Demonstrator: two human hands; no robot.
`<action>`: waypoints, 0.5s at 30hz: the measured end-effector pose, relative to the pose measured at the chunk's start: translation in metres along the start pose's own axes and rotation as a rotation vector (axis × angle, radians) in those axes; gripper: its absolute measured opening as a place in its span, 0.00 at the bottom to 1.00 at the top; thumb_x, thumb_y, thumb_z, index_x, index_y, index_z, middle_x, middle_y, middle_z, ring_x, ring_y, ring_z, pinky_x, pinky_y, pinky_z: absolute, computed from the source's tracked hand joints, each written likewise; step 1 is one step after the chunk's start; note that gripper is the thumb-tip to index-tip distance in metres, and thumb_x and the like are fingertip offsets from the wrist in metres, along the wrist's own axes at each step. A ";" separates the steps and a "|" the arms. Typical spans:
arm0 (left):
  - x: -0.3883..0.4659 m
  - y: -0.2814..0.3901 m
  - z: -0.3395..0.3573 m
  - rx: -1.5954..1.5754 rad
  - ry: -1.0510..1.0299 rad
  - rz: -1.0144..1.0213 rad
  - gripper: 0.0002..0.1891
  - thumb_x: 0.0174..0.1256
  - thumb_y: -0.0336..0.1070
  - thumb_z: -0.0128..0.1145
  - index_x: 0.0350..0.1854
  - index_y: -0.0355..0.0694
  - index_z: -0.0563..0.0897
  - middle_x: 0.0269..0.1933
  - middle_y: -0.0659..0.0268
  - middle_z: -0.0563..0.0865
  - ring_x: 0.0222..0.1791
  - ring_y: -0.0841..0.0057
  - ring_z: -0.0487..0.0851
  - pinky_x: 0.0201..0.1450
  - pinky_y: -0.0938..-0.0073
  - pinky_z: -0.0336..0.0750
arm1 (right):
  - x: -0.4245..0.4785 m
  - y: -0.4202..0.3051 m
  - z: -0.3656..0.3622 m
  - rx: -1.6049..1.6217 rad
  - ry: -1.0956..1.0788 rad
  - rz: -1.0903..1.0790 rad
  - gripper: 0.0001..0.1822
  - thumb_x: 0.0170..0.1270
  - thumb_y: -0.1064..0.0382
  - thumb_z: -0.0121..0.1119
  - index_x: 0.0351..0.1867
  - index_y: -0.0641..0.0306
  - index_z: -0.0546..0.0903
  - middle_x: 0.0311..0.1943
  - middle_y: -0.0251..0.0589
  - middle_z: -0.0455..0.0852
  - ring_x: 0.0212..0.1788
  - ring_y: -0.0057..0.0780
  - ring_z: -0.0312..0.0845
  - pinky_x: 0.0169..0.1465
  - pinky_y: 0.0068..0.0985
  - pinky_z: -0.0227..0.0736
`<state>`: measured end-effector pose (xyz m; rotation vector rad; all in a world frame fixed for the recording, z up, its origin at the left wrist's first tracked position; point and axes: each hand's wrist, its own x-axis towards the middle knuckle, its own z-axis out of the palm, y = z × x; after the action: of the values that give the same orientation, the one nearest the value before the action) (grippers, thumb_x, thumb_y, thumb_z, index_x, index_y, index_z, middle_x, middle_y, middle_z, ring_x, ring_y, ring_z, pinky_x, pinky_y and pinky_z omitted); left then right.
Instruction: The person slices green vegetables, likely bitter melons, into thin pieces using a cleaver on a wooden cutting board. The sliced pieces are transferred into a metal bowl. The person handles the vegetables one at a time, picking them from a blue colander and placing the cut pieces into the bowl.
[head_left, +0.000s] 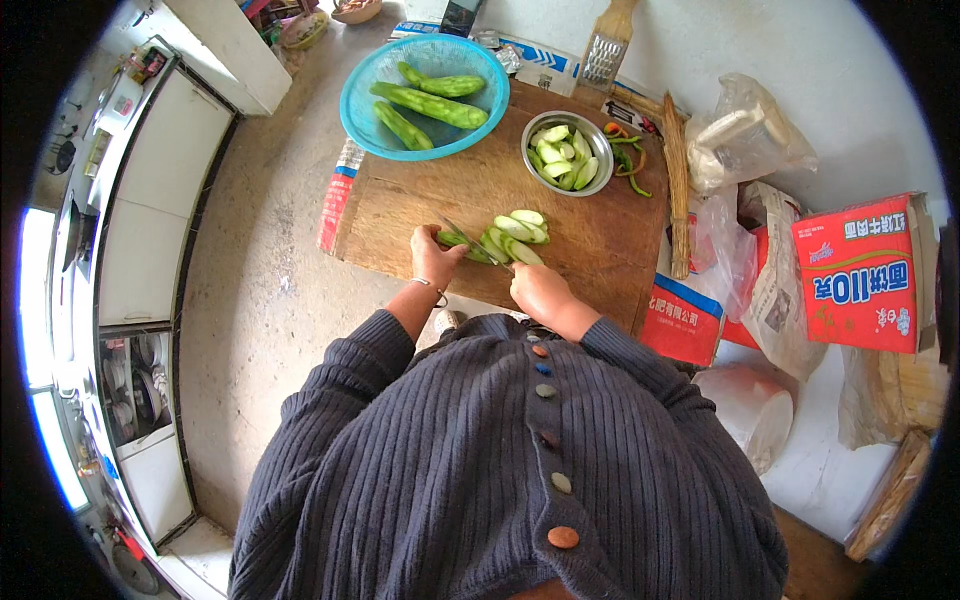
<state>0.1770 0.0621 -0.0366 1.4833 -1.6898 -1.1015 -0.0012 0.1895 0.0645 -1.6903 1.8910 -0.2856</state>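
Observation:
My right hand (538, 288) is closed around the handle of a kitchen knife (466, 237), whose blade slants up and left across a peeled green gourd or cucumber. My left hand (436, 255) holds the uncut end (451, 238) of that vegetable against the wooden board (405, 199). Just right of the blade lie oval pale-green slices (517, 234), some overlapping. A steel bowl (604, 142) of cut pieces stands farther back on the board. At the back left, a blue plastic colander (349, 112) holds several whole peeled green vegetables (429, 104).
Green and orange peppers (630, 161) lie right of the bowl. Behind the board a metal grater (602, 56) leans against the wall. A straw brush (677, 195) lies along the right edge, near plastic bags (742, 135) and a red carton (859, 274). White cabinets (154, 202) line the left.

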 end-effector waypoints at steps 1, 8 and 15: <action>0.000 0.002 -0.001 -0.013 -0.004 -0.016 0.33 0.41 0.34 0.79 0.50 0.30 0.74 0.46 0.51 0.77 0.45 0.59 0.79 0.49 0.64 0.77 | 0.002 0.000 0.000 0.003 -0.003 -0.024 0.14 0.64 0.64 0.45 0.40 0.71 0.79 0.32 0.63 0.85 0.37 0.62 0.82 0.43 0.53 0.75; -0.001 0.009 -0.006 0.055 -0.008 0.031 0.32 0.42 0.32 0.79 0.49 0.31 0.74 0.46 0.53 0.77 0.41 0.64 0.80 0.47 0.67 0.78 | 0.022 -0.003 0.013 -0.014 -0.036 0.060 0.12 0.62 0.66 0.47 0.39 0.71 0.80 0.32 0.62 0.85 0.38 0.62 0.83 0.44 0.53 0.75; -0.002 0.004 -0.007 -0.025 -0.030 0.045 0.31 0.45 0.33 0.78 0.51 0.29 0.74 0.39 0.59 0.81 0.37 0.72 0.80 0.42 0.71 0.79 | 0.028 -0.011 0.019 -0.048 -0.010 0.082 0.12 0.62 0.66 0.47 0.36 0.70 0.80 0.31 0.61 0.85 0.38 0.61 0.83 0.43 0.53 0.76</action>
<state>0.1818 0.0630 -0.0300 1.4130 -1.7150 -1.1222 0.0177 0.1644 0.0467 -1.6372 1.9678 -0.2006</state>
